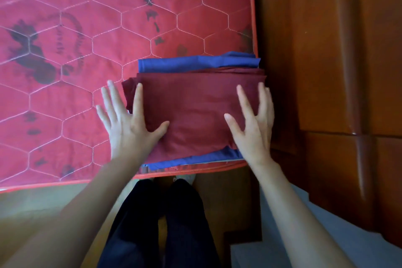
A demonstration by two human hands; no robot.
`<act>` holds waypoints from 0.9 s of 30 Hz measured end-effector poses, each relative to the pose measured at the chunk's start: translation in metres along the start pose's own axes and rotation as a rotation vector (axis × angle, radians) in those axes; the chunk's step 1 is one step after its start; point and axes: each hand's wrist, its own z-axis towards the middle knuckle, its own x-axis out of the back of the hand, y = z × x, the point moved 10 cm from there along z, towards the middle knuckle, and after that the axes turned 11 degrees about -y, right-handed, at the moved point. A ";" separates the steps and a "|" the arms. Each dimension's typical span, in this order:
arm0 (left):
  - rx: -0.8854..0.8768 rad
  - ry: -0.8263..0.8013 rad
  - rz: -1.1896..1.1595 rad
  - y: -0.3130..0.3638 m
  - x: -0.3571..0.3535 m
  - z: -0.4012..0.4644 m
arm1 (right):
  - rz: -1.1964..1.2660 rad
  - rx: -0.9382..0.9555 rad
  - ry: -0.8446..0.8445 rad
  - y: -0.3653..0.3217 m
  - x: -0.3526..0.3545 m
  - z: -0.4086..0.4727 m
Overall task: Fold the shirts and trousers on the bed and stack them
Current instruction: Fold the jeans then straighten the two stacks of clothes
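Observation:
A folded maroon garment (195, 106) lies on top of a folded blue garment (195, 63) at the near right corner of the red quilted mattress (87, 28). The blue cloth shows behind the maroon one and again under its near edge. My left hand (128, 124) lies flat with spread fingers on the maroon garment's left edge, part of it over the mattress. My right hand (252, 122) lies flat with spread fingers on the garment's right side. Neither hand grips anything.
Dark stains mark the mattress. A brown wooden wardrobe (337, 72) stands right beside the bed's right edge. My legs in dark trousers (165, 224) stand at the mattress's near edge, over a wooden floor.

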 end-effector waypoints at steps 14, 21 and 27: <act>-0.347 -0.063 0.386 0.065 -0.071 0.002 | -0.396 0.174 -0.234 -0.007 -0.089 0.010; -0.018 -0.057 0.250 0.020 -0.040 -0.012 | -0.419 -0.194 -0.235 0.042 -0.054 -0.005; -0.335 0.178 0.321 0.089 -0.016 -0.011 | -0.343 0.164 -0.032 -0.046 -0.049 0.023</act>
